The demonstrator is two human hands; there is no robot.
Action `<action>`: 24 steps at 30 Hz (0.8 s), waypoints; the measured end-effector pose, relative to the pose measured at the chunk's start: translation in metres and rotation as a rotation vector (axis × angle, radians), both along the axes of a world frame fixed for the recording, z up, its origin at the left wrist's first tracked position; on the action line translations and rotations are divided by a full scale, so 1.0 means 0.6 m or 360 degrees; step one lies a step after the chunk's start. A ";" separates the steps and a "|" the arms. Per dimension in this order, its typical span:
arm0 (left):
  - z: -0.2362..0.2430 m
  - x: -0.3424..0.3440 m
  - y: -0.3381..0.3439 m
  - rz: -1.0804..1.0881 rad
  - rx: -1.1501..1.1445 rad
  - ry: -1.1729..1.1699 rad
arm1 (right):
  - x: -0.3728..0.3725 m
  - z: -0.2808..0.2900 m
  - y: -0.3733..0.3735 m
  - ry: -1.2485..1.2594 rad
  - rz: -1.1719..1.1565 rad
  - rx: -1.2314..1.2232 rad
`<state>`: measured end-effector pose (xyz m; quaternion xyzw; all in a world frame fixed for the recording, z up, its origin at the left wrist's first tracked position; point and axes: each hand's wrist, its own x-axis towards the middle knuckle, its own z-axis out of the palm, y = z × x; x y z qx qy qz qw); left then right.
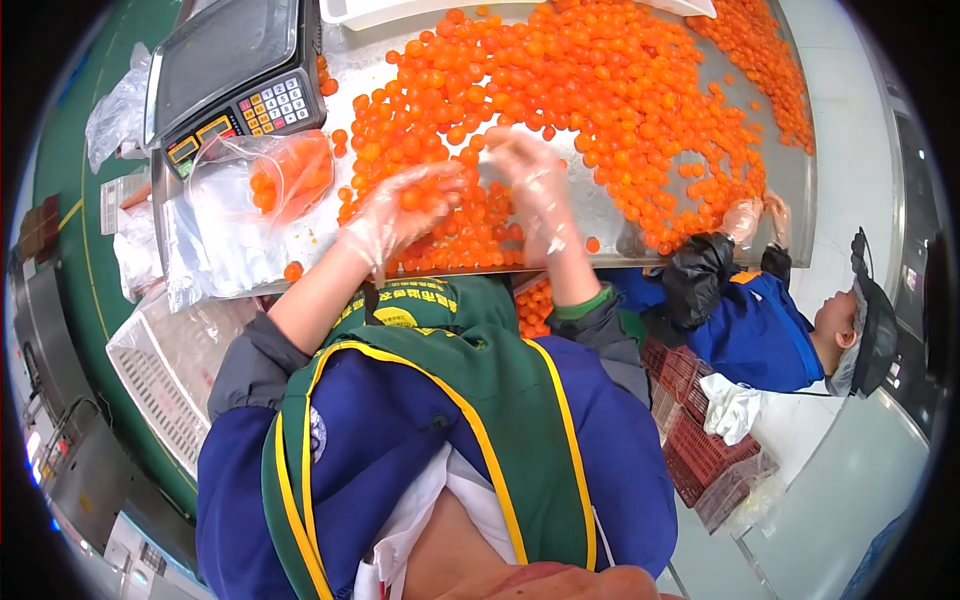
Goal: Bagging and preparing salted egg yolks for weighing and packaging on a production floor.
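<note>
A broad heap of small round orange fruits, like cherry tomatoes (pixel 620 90), covers much of the metal table. My left hand (pixel 400 210), in a clear plastic glove, is turned palm up near the front edge. One orange cherry tomato (pixel 410 198) rests in its cupped fingers. My right hand (pixel 530 180), also gloved, hovers to the right above a thinner patch of fruit. Its fingers reach out toward the left and look somewhat blurred, with nothing visible in them. To the left lies a clear plastic bag (pixel 290 172) partly filled with the same fruit.
A black scale (pixel 235 85) with a keypad stands at the back left. White trays (pixel 400 8) border the far side. On the right, a co-worker in blue (pixel 755 335) has gloved hands at the heap. White and red crates (pixel 700 450) sit below the table.
</note>
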<state>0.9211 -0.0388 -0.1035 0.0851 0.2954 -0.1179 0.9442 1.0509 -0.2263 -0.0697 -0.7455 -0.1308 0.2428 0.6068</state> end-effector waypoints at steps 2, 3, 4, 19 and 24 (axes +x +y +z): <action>0.076 -0.040 0.024 -0.0186 0.0949 -0.0478 | 0.056 -0.007 -0.036 0.0018 -0.0437 -0.0109; 0.126 -0.057 0.034 -0.0004 0.1173 -0.0716 | 0.097 -0.049 -0.083 -0.0126 -0.0562 -0.0235; 0.171 -0.064 0.052 0.0178 0.1390 -0.0958 | 0.142 -0.088 -0.140 -0.0104 -0.0489 -0.0265; 0.234 -0.110 0.283 -0.1442 0.3890 0.0359 | 0.145 0.002 -0.010 -0.0800 0.0324 -0.1240; 0.231 -0.115 0.289 -0.1008 0.4219 0.0077 | 0.133 -0.055 -0.001 -0.1029 0.0244 -0.1397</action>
